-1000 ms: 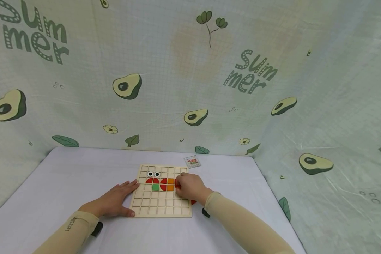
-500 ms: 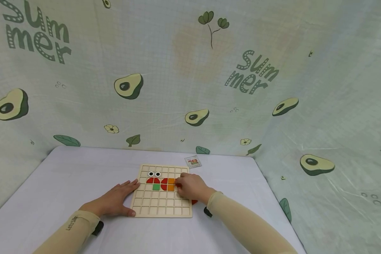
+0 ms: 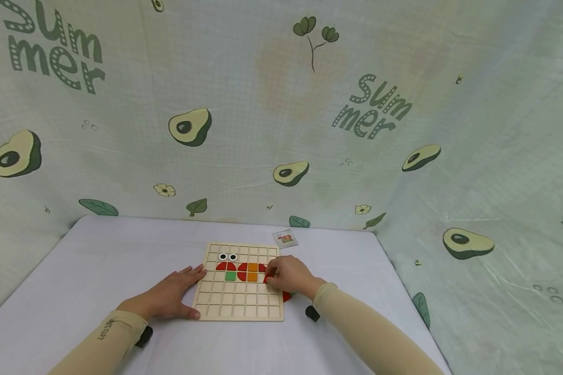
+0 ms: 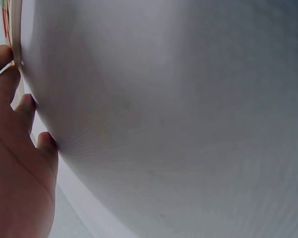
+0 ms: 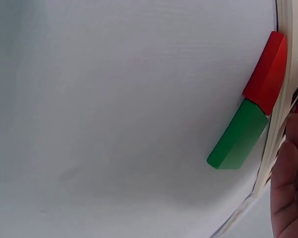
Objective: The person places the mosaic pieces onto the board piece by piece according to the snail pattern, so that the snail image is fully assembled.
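Note:
A wooden grid board (image 3: 239, 311) lies on the table, with two round eye tiles (image 3: 228, 257), red quarter-round tiles (image 3: 242, 272), a green square tile (image 3: 231, 276) and orange square tiles (image 3: 252, 276) in its cells. Along the board's left edge rests my left hand (image 3: 171, 296), its fingers spread and thumb at the lower corner. Over the board's right side, my right hand (image 3: 288, 275) pinches a red tile (image 3: 266, 279), partly hidden by the fingers. Just above it another red tile (image 3: 262, 267) sits in a cell.
A small picture card (image 3: 285, 238) lies beyond the board's upper right corner. Against the board's right side, a loose red piece (image 5: 268, 72) and a loose green piece (image 5: 238, 136) lie on the white table (image 3: 136, 250). Printed cloth hangs behind.
My right hand has shifted slightly right, uncovering a red tile in the upper cell, and a red tile shows at its fingertips one row lower. The left hand stays in place.

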### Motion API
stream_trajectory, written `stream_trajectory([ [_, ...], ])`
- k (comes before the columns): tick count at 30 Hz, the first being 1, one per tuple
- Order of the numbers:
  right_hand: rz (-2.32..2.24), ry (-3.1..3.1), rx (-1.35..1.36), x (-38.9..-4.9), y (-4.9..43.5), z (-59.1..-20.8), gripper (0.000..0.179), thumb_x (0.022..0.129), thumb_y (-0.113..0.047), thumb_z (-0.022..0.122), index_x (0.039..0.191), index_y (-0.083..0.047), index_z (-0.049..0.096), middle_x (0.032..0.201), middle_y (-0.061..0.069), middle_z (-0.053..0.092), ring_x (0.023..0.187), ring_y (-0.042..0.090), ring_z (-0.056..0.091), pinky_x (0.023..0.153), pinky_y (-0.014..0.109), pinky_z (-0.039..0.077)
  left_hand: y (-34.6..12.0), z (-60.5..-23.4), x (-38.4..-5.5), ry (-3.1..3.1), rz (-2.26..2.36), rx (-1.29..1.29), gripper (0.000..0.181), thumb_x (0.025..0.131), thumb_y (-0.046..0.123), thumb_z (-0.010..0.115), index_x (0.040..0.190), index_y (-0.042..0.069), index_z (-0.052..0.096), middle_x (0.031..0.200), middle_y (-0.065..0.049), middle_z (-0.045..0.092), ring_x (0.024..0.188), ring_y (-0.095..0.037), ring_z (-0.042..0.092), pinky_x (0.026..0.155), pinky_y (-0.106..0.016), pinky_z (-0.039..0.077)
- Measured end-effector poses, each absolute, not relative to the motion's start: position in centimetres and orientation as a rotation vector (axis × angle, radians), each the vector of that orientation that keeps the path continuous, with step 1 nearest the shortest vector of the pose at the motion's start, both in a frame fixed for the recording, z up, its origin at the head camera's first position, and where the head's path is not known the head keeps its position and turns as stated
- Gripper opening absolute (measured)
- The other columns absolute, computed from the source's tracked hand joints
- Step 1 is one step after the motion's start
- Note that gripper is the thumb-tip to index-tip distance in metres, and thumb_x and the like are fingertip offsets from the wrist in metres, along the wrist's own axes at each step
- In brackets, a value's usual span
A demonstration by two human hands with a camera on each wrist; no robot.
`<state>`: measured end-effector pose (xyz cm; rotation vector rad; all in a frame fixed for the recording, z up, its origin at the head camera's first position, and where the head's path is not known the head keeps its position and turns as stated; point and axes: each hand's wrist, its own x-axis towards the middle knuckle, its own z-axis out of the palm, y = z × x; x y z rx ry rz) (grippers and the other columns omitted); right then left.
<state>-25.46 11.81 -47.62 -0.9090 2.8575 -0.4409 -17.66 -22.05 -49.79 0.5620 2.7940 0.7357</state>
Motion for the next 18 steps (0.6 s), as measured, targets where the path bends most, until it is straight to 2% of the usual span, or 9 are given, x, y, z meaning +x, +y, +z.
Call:
stream_trajectory([
  [5,-0.405,2.865,-0.929,-25.46,11.82,-47.79,0.019,0.084,-0.034,0.080,0.099,-0.022,0.075,0.085,-0.017,0.061,0.074,0.005,0.053,0.072,0.023,0.049,-22.03,-49.65,-17.65,2.795,0.732,0.571,0.108,0.064,0.052,0.089,0.150,0.004,0.043,0.159,-0.014,0.033,0.144,-0.043,0.025,0.116,-0.061,0.020],
  [10,-0.395,2.857,-0.964,-25.41,12.02,-47.84,0.017,0.087,-0.020,0.076,0.104,-0.022,0.076,0.094,-0.015,0.061,0.079,0.004,0.053,0.073,0.022,0.050,-21.91,-49.38,-17.54,2.791,0.744,0.584,0.107,0.065,0.050,0.089,0.149,0.002,0.044,0.158,-0.015,0.033,0.144,-0.044,0.025,0.116,-0.062,0.019],
  [13,-0.400,2.873,-0.969,-25.31,12.19,-47.64,0.019,0.087,-0.018,0.075,0.106,-0.022,0.076,0.096,-0.015,0.061,0.080,0.004,0.054,0.072,0.022,0.050,-21.85,-49.23,-17.43,2.788,0.742,0.577,0.107,0.065,0.050,0.089,0.149,0.003,0.044,0.158,-0.015,0.033,0.144,-0.044,0.025,0.116,-0.062,0.019],
  [18,-0.402,2.916,-0.897,-25.21,12.05,-47.53,0.028,0.084,-0.039,0.080,0.103,-0.020,0.075,0.087,-0.015,0.060,0.076,0.005,0.054,0.068,0.024,0.049,-21.84,-49.10,-17.34,2.790,0.739,0.595,0.106,0.066,0.049,0.089,0.149,0.001,0.044,0.158,-0.017,0.034,0.143,-0.045,0.027,0.115,-0.063,0.020],
])
